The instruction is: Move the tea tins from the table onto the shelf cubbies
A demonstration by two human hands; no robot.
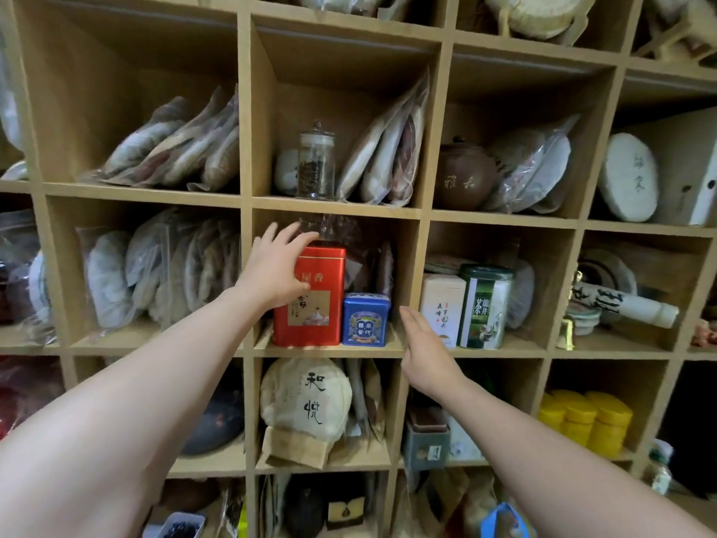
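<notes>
A tall red tea tin stands upright at the front of the middle cubby, on its wooden shelf board. My left hand lies over its top left corner with the fingers spread across the lid. A small blue tea tin stands right beside the red one, touching it. My right hand hovers flat and empty just right of the blue tin, in front of the cubby's divider. In the cubby to the right stand a white tea box and a green tea tin.
The wooden cubbies hold bagged tea cakes, a glass jar, a brown clay teapot, a wrapped tea cake with black characters and yellow round tins. Bagged goods sit behind the red tin.
</notes>
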